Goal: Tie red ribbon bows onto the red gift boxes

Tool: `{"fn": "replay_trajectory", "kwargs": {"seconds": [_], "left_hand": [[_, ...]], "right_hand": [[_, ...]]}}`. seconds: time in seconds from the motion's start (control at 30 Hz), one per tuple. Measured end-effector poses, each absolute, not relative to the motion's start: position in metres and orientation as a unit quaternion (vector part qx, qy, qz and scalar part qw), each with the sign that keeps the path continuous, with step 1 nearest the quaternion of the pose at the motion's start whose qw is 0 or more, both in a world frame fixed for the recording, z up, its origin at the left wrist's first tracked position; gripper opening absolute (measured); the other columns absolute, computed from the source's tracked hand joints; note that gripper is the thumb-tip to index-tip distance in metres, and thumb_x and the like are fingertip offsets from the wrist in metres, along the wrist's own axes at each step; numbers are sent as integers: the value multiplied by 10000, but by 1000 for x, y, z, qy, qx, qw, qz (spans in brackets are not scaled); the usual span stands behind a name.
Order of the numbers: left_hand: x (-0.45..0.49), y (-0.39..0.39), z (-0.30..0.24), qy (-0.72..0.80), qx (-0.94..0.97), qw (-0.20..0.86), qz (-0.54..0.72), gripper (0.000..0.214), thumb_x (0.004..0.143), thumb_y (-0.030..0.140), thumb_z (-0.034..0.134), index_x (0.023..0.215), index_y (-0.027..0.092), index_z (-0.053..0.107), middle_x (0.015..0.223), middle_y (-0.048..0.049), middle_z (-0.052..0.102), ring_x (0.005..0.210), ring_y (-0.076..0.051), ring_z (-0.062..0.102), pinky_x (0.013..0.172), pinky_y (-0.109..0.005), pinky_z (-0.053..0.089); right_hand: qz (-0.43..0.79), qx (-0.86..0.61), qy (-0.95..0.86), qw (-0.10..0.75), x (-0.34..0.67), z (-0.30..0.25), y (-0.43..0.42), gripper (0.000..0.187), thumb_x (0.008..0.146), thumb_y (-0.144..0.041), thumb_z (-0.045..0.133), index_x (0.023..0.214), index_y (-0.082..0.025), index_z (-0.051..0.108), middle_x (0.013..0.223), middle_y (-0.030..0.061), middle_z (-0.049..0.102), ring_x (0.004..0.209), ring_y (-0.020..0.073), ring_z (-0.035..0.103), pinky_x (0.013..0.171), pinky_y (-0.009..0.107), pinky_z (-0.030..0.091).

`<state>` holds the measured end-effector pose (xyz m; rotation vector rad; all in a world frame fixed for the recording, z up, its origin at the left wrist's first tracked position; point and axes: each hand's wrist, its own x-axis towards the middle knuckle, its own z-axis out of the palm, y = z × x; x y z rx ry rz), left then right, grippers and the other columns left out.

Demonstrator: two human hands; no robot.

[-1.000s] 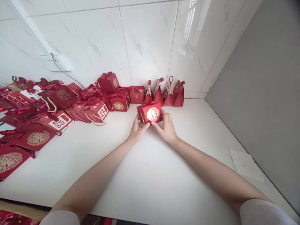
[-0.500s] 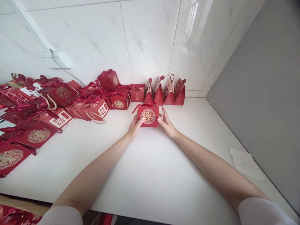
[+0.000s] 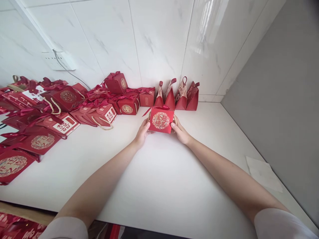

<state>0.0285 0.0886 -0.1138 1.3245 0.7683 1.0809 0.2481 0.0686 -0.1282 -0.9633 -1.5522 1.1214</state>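
A small red gift box (image 3: 161, 120) with a round gold emblem, a red ribbon and rope handles stands upright on the white table (image 3: 159, 179). My left hand (image 3: 142, 132) grips its left side and my right hand (image 3: 179, 130) grips its right side, fingers curled round the edges. Just behind it, against the wall, stands a row of red pouch-shaped boxes (image 3: 178, 96).
Many red gift boxes (image 3: 99, 109) and flat red bags (image 3: 37, 132) are piled along the left and back of the table. A wall socket with a cable (image 3: 61, 61) is on the tiled wall. A white paper sheet (image 3: 263, 172) lies at the right by a grey panel.
The box was tilted with its emblem catching glare; it now stands upright facing me, shifted slightly toward the back row, both hands still on its sides.
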Motion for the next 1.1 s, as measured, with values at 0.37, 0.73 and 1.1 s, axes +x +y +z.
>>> {"fn": "replay_trajectory", "kwargs": {"seconds": [0.37, 0.73, 1.1], "left_hand": [[29, 87, -114, 334, 545, 603, 477, 510, 893, 593, 482, 1248, 230, 535, 1323, -98, 605, 1161, -291, 593, 759, -351, 540], [30, 89, -111, 309, 546, 591, 508, 745, 754, 545, 715, 1386, 347, 375, 1523, -61, 404, 1309, -311, 489, 933, -439, 515], [29, 92, -112, 348, 495, 632, 485, 550, 822, 603, 601, 1194, 203, 541, 1272, -117, 622, 1142, -284, 607, 924, -493, 518]], "right_hand": [[358, -401, -660, 525, 242, -124, 60, 908, 865, -650, 541, 1557, -284, 81, 1399, 138, 483, 1203, 306, 552, 993, 469, 470], [209, -419, -719, 514, 237, -119, 52, 709, 892, -332, 553, 1524, -331, 232, 1392, 109, 451, 967, 230, 591, 835, 408, 540], [334, -418, -663, 523, 237, -116, 54, 602, 919, -568, 510, 1424, -276, 361, 1357, 112, 519, 995, 240, 603, 849, 404, 514]]}}
